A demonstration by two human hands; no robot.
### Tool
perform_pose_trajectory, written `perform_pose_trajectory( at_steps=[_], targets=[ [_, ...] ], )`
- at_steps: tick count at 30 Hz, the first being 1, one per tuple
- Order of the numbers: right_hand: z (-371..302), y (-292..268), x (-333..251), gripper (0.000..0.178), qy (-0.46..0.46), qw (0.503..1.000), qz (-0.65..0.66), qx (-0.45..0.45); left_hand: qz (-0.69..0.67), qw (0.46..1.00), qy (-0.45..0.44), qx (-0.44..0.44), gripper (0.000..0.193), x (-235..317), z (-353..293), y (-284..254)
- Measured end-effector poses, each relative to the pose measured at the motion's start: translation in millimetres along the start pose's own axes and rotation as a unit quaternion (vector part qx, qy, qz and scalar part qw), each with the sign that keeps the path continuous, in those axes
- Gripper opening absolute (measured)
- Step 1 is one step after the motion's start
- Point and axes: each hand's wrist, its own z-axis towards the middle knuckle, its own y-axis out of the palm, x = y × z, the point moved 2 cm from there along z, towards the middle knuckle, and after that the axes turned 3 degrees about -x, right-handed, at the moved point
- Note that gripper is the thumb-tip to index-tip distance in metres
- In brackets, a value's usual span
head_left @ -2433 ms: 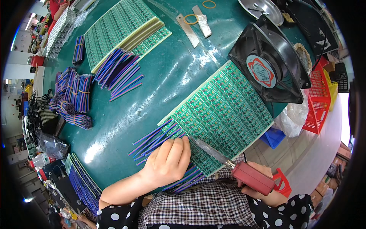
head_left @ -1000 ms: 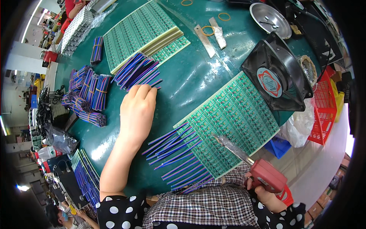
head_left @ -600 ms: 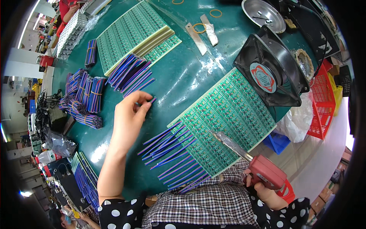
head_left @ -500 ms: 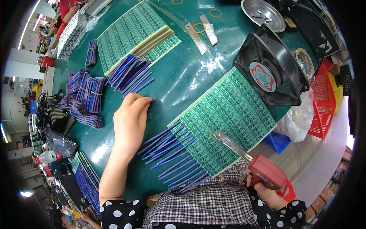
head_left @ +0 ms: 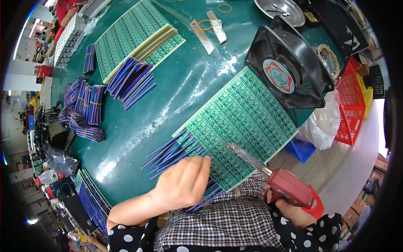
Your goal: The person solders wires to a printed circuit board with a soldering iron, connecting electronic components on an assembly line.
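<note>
A green circuit board panel (head_left: 241, 122) lies in front of me, with several short blue, pink and black wires (head_left: 168, 151) sticking out from its left edge. Over these wires is my left hand (head_left: 182, 182), its fingers pinched together at the edge of the panel. A small tip of wire (head_left: 212, 158) shows at the fingertips; the rest of that wire is hidden by the hand. My right hand (head_left: 291, 212) grips a red soldering gun (head_left: 289, 187), its metal tip pointing left, over or against the panel.
A black fan (head_left: 289, 69) stands against the panel's far right. Loose wires (head_left: 130, 82) lie by a stack of green panels (head_left: 134, 33) at the back left. Bundled wires (head_left: 90, 103) sit farther left. A metal dish (head_left: 285, 11) and red crate (head_left: 350, 109) are at right.
My left hand has come from beside the loose wires, toward me and right, to the panel's edge. The soldering gun has barely moved. The whole view has shifted slightly.
</note>
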Motion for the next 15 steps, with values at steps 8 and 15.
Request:
perform_pose_trajectory(
  at_steps=[8,15],
  targets=[
    [2.3,1.5,8.1,0.070,-0.018,0.989,0.138,-0.046,0.058,0.998,-0.007,-0.007,0.026,7.6,-5.0,21.9],
    [11.3,8.3,9.4,0.073,-0.094,0.988,0.118,-0.037,0.056,0.998,-0.020,0.000,0.029,8.1,-8.3,22.2]
  ],
)
